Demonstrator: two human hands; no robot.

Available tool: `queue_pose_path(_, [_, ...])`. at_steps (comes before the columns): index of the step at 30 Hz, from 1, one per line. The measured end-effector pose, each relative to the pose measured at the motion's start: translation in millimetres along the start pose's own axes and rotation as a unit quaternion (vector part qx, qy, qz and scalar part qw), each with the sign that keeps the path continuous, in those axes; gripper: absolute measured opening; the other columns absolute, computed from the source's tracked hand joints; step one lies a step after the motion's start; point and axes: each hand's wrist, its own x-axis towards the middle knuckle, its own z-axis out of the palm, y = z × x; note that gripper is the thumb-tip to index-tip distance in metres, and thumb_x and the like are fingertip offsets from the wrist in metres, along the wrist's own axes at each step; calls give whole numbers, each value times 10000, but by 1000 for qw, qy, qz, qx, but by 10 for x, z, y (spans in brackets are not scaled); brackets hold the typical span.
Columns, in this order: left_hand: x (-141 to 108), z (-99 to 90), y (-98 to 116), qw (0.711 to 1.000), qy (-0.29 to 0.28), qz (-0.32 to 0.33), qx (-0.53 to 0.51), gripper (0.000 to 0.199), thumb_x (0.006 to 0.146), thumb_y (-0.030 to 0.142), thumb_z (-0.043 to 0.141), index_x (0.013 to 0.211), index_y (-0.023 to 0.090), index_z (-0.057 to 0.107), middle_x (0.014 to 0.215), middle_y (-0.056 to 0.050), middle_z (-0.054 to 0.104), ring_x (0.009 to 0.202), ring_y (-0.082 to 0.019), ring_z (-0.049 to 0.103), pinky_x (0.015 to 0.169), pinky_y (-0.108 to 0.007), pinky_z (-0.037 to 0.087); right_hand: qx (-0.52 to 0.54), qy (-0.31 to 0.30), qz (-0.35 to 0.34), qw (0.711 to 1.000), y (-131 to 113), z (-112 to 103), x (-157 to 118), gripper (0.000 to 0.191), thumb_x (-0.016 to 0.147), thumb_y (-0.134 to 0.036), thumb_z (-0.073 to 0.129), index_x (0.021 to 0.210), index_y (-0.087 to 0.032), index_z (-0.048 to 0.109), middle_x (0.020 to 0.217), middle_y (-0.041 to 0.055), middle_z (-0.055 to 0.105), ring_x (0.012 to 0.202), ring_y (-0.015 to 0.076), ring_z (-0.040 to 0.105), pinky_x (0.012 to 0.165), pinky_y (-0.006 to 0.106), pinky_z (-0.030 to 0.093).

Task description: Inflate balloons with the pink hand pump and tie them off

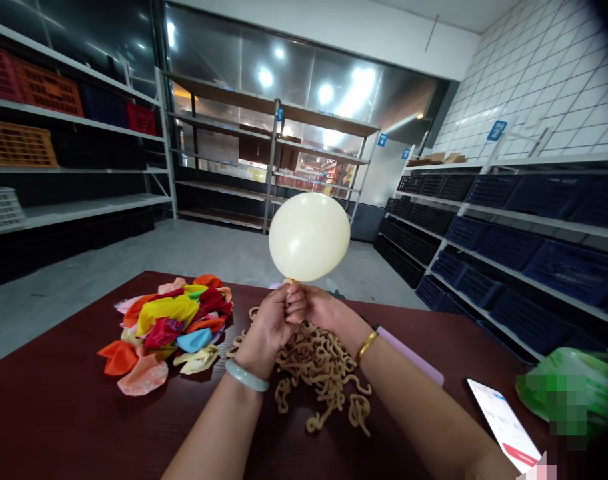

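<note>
I see the left hand [273,320] and right hand [320,308], grip closed around the neck of a pale balloon [309,237].

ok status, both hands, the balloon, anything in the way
Left hand and right hand closed together at the neck of the pale balloon. Balloon inflated, above the hands. Tan curled strips heaped below; nothing visibly blocking.

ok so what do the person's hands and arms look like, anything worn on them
The left hand is gloveless, with a thick, pale, smooth bangle at the wrist. The right hand, also gloveless, has a gold-coloured bracelet. No sleeves show.
</note>
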Motion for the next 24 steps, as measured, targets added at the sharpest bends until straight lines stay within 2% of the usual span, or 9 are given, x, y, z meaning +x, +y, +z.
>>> queue_pose_path(3, [-19,-5,71,1000,15,-19,-2,235,820,112,552,685,174,370,577,73,258,408,-19,253,363,-121,183,52,-38,33,997,14,-46,-10,175,842,-339,550,881,-186,626,675,25,626,551,133,541,529,264,497])
queue_pose_path(5, [-17,-22,93,1000,22,-16,14,220,805,110,565,699,174,384,580,75,268,409,-22,242,361,-125,173,67,-35,50,996,-10,-123,-63,212,817,-362,598,879,-163,630,675,25,615,531,116,518,515,245,466])
queue_pose_path(8, [7,-64,73,997,43,15,68,253,753,154,645,702,176,398,575,85,274,414,-23,226,367,-131,153,19,36,60,997,-82,-245,-160,293,817,-436,604,847,-148,650,618,4,585,504,111,486,489,236,408])
queue_pose_path(11, [58,-122,1,981,93,67,159,284,726,258,688,694,182,416,550,98,262,407,-28,201,380,-142,128,-128,141,-11,982,-156,-292,-259,249,825,-399,599,799,-166,684,660,14,630,589,141,538,558,253,410])
queue_pose_path(14, [126,-190,-89,935,162,151,277,265,761,362,635,672,188,456,513,84,302,399,-52,221,387,-174,160,-281,182,-113,935,-199,-238,-388,174,837,-308,596,750,-188,686,737,33,660,706,171,572,670,283,427])
queue_pose_path(17, [180,-234,-172,857,189,235,418,239,772,351,610,627,184,521,523,23,443,462,-106,370,440,-218,274,-353,184,-188,898,-233,-176,-530,132,868,-261,584,790,-201,672,810,45,651,775,178,576,738,293,436])
queue_pose_path(20, [197,-234,-254,786,150,290,525,159,785,296,586,675,183,609,655,-31,597,611,-162,500,568,-251,368,-360,148,-235,891,-275,-201,-636,144,912,-234,526,875,-210,663,979,70,638,916,188,583,820,307,448])
queue_pose_path(22, [194,-223,-311,763,132,308,554,144,797,280,565,711,185,631,695,-35,626,660,-178,526,632,-265,388,-348,126,-257,893,-294,-260,-682,183,938,-231,477,897,-209,654,1040,82,621,982,192,572,865,321,448])
queue_pose_path(24, [186,-214,-370,755,124,312,563,150,813,282,551,736,184,634,699,-33,627,668,-182,532,654,-269,392,-324,119,-272,898,-294,-324,-716,199,948,-225,450,913,-208,645,1038,83,623,993,190,573,890,330,449])
